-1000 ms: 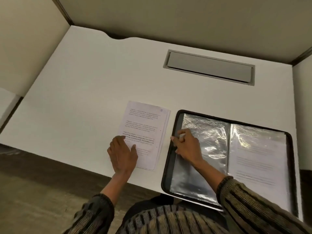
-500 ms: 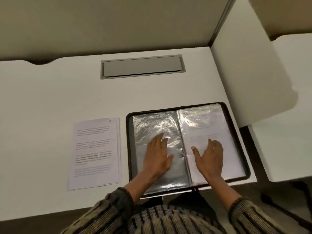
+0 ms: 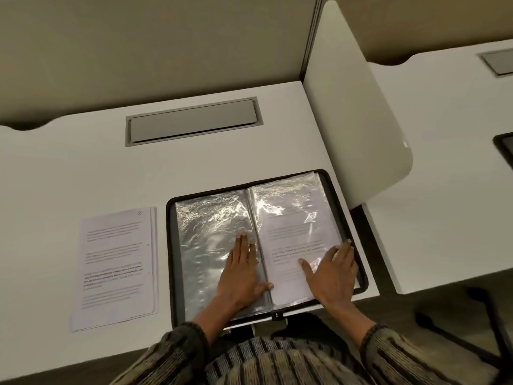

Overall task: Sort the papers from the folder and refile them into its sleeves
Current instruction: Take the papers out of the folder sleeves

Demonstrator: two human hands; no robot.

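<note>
A black folder (image 3: 173, 245) lies open on the white desk, its clear plastic sleeves shining. The left sleeve (image 3: 205, 226) looks empty. The right sleeve (image 3: 294, 218) holds a printed sheet. My left hand (image 3: 241, 273) rests flat on the left sleeve near the spine, fingers straight. My right hand (image 3: 333, 273) lies flat on the right sleeve, its fingertips reaching the folder's right edge. A small stack of printed papers (image 3: 116, 265) sits on the desk just left of the folder, untouched.
A grey cable hatch (image 3: 191, 122) is set into the desk (image 3: 69, 168) behind the folder. A white divider panel (image 3: 352, 107) stands along the desk's right edge. Beyond it is a second desk (image 3: 444, 162) with another dark folder corner (image 3: 505, 148).
My left hand left the paper stack and came onto the left sleeve. My right hand slid from the left sleeve to the right sleeve, then toward its outer edge. The view swung right.
</note>
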